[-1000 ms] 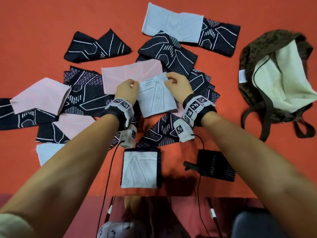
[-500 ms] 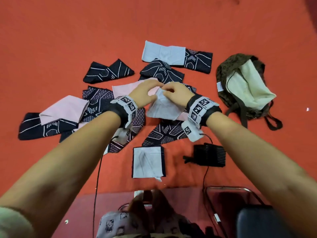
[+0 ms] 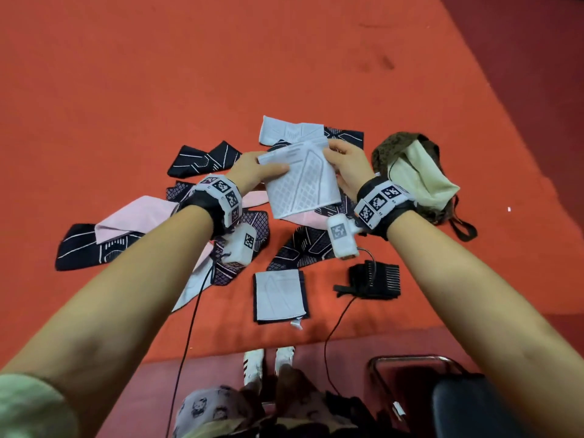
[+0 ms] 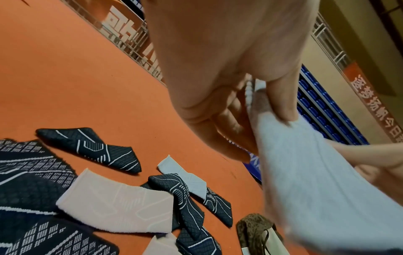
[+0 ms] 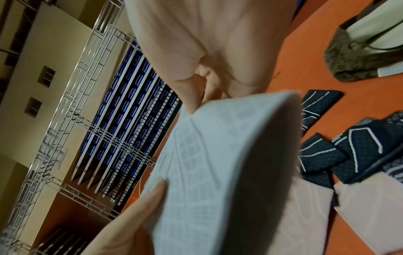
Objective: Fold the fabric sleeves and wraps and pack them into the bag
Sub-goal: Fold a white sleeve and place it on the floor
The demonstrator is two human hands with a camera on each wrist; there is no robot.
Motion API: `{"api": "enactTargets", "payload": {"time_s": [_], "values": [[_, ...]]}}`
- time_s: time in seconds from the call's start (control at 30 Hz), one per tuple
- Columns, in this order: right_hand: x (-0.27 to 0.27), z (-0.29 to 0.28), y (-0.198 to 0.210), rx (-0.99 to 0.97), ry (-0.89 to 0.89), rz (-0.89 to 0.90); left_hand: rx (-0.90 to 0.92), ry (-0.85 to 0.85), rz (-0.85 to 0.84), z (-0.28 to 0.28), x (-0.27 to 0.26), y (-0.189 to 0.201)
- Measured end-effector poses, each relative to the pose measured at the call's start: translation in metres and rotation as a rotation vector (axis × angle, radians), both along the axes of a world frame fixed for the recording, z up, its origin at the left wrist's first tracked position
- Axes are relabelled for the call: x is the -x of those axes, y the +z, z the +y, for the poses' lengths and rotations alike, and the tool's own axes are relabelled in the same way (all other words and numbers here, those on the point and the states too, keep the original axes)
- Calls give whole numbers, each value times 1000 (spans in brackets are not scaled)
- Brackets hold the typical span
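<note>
White sleeve (image 3: 301, 180) held up off the floor, centre of head view, above the pile. Pale knit w/ grey lattice panel + ribbed band at top edge; folded flat. L grip (image 3: 252, 172) pinched on its 9 o'clock edge, R grip (image 3: 343, 165) on the 3 o'clock edge. Brown bag (image 3: 407, 172) lies open on orange floor (image 3: 189, 74) at 3 o'clock; cream lining seen.

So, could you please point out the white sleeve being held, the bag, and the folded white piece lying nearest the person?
white sleeve (image 3: 301, 184), head view, on its diamond-patterned middle.
bag (image 3: 388, 147), head view, on its brown patterned outer wall.
folded white piece (image 3: 278, 295), head view, on its white top face.
</note>
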State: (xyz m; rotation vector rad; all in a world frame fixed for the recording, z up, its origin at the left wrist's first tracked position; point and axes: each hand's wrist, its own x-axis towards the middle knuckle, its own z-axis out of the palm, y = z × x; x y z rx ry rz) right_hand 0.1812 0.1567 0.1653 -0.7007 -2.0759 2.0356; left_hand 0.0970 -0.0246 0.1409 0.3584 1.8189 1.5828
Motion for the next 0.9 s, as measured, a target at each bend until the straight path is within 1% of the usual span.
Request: {"api": "enactTargets", "payload": {"time_s": [0.1,0.2,0.27,0.33,0.37,0.43,0.5,0.63,0.7,0.8,0.87,0.9], "values": [[-11,-11,-2,106,-25,9,-91,49,-41,-11,-6,6],[-20,-18,-6,140,-17,-23,-96,99,-60,-20,-11,1],[-24,-24,-8,62,21,-70,-113,129,-139,-25,-12,-3],[-28,-30,-6,-23,47,-74,-156,142,-242,-32,-15,-5],[-30,-32,-6,-13,64,-74,-187,147,-285,-34,-17,-6],[-35,-37,-7,97,102,-84,-212,144,-337,-36,-20,-12],[-41,-40,-14,152,118,-99,-197,141,-332,-36,-28,-20],[-51,-49,-37,37,77,-153,-103,178,-318,-42,-44,-44],[-57,-49,-47,14,61,-179,-46,166,-324,-47,-51,-55],[-67,-51,-64,-72,95,-211,70,148,-304,-52,-60,-75],[-74,-53,-74,-98,75,-224,65,174,-312,-53,-69,-80],[-78,-53,-81,-82,63,-243,63,201,-316,-53,-74,-83]]}}
